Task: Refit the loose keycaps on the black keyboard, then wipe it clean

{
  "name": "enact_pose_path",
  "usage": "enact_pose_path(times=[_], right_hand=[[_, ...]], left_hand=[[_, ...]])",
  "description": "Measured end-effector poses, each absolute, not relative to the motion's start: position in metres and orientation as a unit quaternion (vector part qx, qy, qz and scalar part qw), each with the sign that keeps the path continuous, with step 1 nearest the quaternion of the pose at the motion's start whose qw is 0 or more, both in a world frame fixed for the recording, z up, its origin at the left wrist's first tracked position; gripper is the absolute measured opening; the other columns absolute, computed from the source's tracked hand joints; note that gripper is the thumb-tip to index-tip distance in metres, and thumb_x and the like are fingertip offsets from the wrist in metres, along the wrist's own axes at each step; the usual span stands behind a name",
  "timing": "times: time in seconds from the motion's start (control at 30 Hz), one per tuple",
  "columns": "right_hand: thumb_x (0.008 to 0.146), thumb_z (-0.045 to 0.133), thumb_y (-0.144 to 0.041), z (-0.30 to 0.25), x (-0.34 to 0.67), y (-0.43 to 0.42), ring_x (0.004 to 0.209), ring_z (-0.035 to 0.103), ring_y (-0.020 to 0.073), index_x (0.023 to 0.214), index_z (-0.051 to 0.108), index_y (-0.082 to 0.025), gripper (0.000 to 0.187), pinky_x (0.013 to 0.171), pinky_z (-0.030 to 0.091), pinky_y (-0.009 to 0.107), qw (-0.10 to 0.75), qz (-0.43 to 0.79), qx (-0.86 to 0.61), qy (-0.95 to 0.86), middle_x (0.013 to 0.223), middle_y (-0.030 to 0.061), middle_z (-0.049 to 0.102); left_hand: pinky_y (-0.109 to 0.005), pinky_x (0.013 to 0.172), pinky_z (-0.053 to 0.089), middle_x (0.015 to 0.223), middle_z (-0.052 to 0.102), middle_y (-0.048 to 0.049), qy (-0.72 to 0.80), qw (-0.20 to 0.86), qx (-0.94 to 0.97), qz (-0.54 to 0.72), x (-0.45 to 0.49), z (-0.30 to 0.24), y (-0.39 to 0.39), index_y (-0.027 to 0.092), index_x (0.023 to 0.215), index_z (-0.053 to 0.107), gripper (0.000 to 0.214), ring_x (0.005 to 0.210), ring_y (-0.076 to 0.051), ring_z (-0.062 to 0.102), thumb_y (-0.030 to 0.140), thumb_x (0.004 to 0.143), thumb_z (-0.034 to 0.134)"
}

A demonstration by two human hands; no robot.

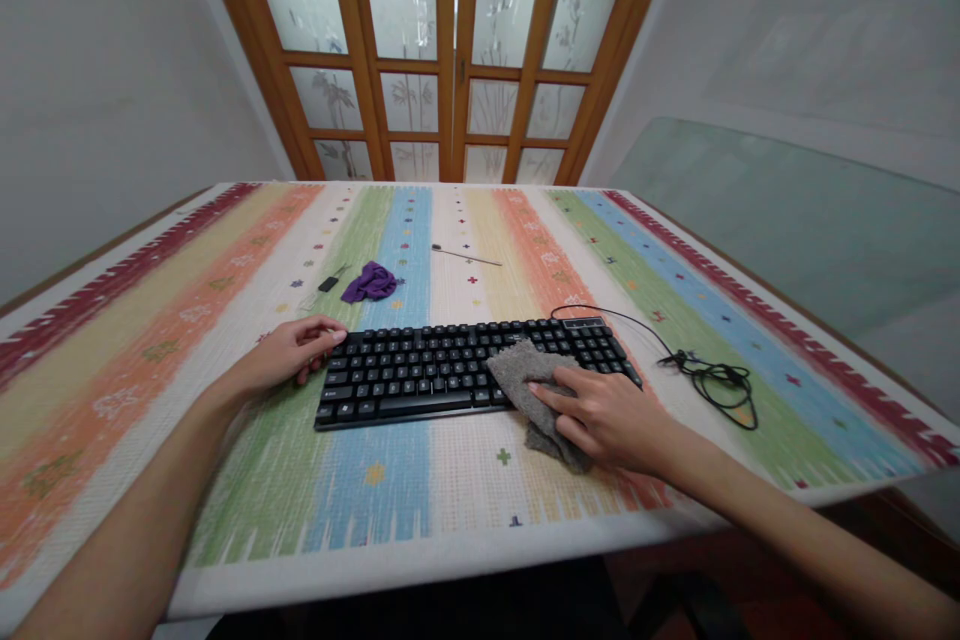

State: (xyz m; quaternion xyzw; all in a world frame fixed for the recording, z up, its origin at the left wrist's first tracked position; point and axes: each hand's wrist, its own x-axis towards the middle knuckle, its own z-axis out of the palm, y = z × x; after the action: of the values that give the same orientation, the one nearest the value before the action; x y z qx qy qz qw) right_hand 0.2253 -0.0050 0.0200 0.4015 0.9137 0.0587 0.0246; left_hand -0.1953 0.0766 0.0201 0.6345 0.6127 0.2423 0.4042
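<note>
A black keyboard (420, 370) lies on the striped tablecloth in front of me. My left hand (296, 350) grips its upper left corner, thumb on the top edge and the other fingers curled at the side. On the right half of the keys rests a folded grey cloth (529, 380), which hangs over the front edge onto the table. My right hand (596, 410) holds this cloth and presses it down with the fingers. Part of the number pad is covered by the cloth and hand.
Beyond the keyboard lie a crumpled purple cloth (371, 282), a small black object with thin bristles (328, 283) and a thin stick with a dark tip (469, 256). The keyboard's bundled cable (724, 385) sits at the right. Wooden glazed doors (450, 70) stand behind the table.
</note>
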Motion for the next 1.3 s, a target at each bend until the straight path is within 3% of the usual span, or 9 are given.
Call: enact_pose_path(times=[0.53, 0.7, 0.83, 1.13, 1.3], right_hand=[[0.090, 0.049, -0.021, 0.030, 0.228, -0.008, 0.075, 0.064, 0.0205, 0.125, 0.067, -0.013, 0.040, 0.057, 0.041, 0.029, 0.037, 0.093, 0.384, 0.918, 0.094, 0.0112, 0.067], [0.091, 0.045, -0.021, 0.054, 0.240, 0.009, 0.077, 0.064, 0.0186, 0.119, 0.071, -0.021, 0.039, 0.065, 0.045, 0.029, -0.020, 0.078, 0.409, 0.909, 0.091, 0.0071, 0.068], [0.093, 0.041, -0.023, 0.063, 0.258, 0.033, 0.088, 0.065, 0.0215, 0.121, 0.071, -0.021, 0.041, 0.071, 0.048, 0.032, -0.066, 0.114, 0.452, 0.882, 0.109, 0.0106, 0.068], [0.095, 0.037, -0.022, 0.047, 0.248, 0.069, 0.091, 0.063, 0.0218, 0.128, 0.067, -0.023, 0.045, 0.081, 0.048, 0.035, 0.025, 0.058, 0.403, 0.913, 0.101, 0.0102, 0.069], [0.097, 0.035, -0.024, 0.046, 0.241, 0.069, 0.080, 0.062, 0.0203, 0.127, 0.068, -0.023, 0.045, 0.071, 0.044, 0.030, 0.085, 0.083, 0.408, 0.905, 0.088, 0.0095, 0.069]], left_hand=[[-0.023, 0.037, 0.038, 0.051, 0.050, 0.0057, 0.622, 0.398, 0.629, 0.243, -0.192, 0.023, 0.076, 0.018, 0.093, 0.066, 0.058, 0.039, -0.012, 0.047, 0.070, 0.066, 0.064], [-0.023, 0.036, 0.037, 0.051, 0.051, 0.0054, 0.623, 0.398, 0.628, 0.243, -0.193, 0.022, 0.077, 0.019, 0.093, 0.066, 0.056, 0.039, -0.011, 0.047, 0.069, 0.067, 0.064], [-0.022, 0.036, 0.038, 0.052, 0.051, 0.0053, 0.616, 0.406, 0.632, 0.238, -0.197, 0.017, 0.079, 0.018, 0.096, 0.066, 0.058, 0.040, -0.011, 0.047, 0.069, 0.069, 0.064], [-0.022, 0.037, 0.039, 0.055, 0.052, 0.0045, 0.610, 0.404, 0.637, 0.243, -0.195, 0.019, 0.076, 0.018, 0.096, 0.065, 0.058, 0.042, -0.011, 0.048, 0.070, 0.071, 0.064], [-0.022, 0.037, 0.037, 0.051, 0.050, 0.0056, 0.614, 0.406, 0.635, 0.235, -0.195, 0.019, 0.075, 0.019, 0.099, 0.065, 0.055, 0.040, -0.011, 0.046, 0.066, 0.070, 0.067]])
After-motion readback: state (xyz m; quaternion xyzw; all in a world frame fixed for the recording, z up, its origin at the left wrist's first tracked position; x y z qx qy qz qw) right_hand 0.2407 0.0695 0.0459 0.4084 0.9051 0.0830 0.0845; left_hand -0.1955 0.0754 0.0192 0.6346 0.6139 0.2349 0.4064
